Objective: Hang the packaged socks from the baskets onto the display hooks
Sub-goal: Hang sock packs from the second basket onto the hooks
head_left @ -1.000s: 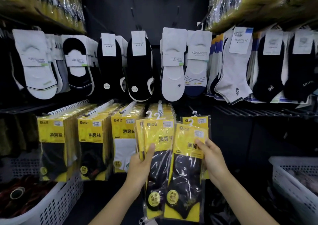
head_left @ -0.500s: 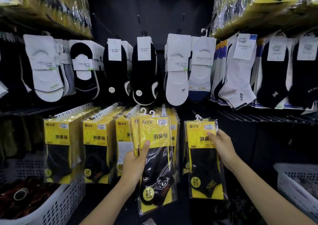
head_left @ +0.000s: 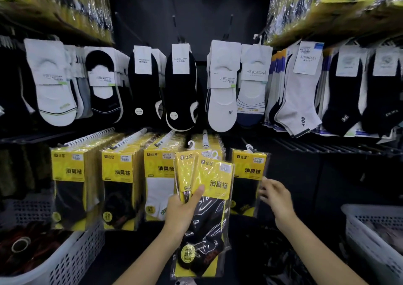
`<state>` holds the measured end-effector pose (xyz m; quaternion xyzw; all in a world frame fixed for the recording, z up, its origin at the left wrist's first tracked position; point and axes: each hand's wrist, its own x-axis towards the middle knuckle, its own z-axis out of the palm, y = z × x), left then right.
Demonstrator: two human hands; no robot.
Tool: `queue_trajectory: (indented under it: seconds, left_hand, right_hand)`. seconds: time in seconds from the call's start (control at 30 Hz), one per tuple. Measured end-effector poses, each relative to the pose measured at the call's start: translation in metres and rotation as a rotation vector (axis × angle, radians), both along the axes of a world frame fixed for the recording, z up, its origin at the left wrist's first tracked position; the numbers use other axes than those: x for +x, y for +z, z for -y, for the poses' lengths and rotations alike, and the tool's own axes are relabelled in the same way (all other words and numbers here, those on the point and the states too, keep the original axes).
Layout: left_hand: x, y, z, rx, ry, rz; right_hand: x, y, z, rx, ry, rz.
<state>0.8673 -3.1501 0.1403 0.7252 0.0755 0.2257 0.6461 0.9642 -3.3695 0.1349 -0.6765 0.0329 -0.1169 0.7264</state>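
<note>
Packets (head_left: 212, 188) of black socks in yellow-and-clear wrapping are sitting fanned in the left hand (head_left: 182, 211). Its thumb is pressing across their front and its fingers are curling behind them. This bunch is being held just left of, and slightly in front of, a single packet (head_left: 248, 171) that is hanging alone on the display.

The right hand (head_left: 275, 197) is hovering at the lower right edge of that single packet, fingers spread and loose, holding nothing. Blur is hiding whether the fingertips are touching the wrapper.

Farther left of the single packet, beyond the held bunch, full rows of yellow packets (head_left: 118, 175) are hanging on long hooks (head_left: 91, 135), and one row is showing white socks. Above the single packet, tagged socks (head_left: 222, 88) in white, black and grey are hanging in a line.

Below and well to its right, a white basket (head_left: 359, 236) is standing. A second basket (head_left: 72, 260) is standing low and far to its left, holding dark goods.
</note>
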Motion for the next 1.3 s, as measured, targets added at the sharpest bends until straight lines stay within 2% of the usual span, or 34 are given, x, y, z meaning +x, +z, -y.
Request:
queue_trajectory:
  seconds: [0.1, 0.2, 0.37, 0.43, 0.6, 0.8, 1.07, 1.2, 1.3]
  left_hand:
    - [0.001, -0.003, 0.012, -0.039, -0.067, 0.046]
    - [0.002, -0.005, 0.021, -0.069, -0.096, 0.043]
    - [0.002, -0.002, 0.019, -0.052, -0.094, 0.034]
    - [0.003, 0.001, 0.011, -0.046, -0.046, 0.027]
    - [0.004, 0.004, -0.01, 0.025, 0.057, 0.015]
    - [0.006, 0.006, -0.016, 0.046, 0.095, -0.048]
    - [0.005, 0.013, -0.011, 0.044, 0.08, -0.047]
    - [0.01, 0.012, -0.008, 0.043, 0.051, -0.024]
    - [0.016, 0.006, -0.004, 0.034, -0.016, -0.002]
  right_hand:
    - [-0.028, 0.01, -0.019, -0.019, 0.284, 0.034]
    - [-0.044, 0.013, -0.033, -0.044, 0.4, 0.05]
    - [-0.043, 0.013, -0.027, 0.12, 0.349, 0.014]
    - [-0.039, 0.014, -0.016, 0.16, 0.261, 0.007]
    - [-0.023, 0.026, 0.011, 0.062, -0.03, 0.138]
    - [-0.005, 0.047, 0.013, -0.1, 0.084, 0.205]
    - [0.017, 0.039, 0.011, -0.107, 0.115, 0.117]
    - [0.027, 0.021, 0.016, -0.038, -0.013, 0.002]
    - [0.022, 0.008, 0.018, -0.059, -0.135, -0.043]
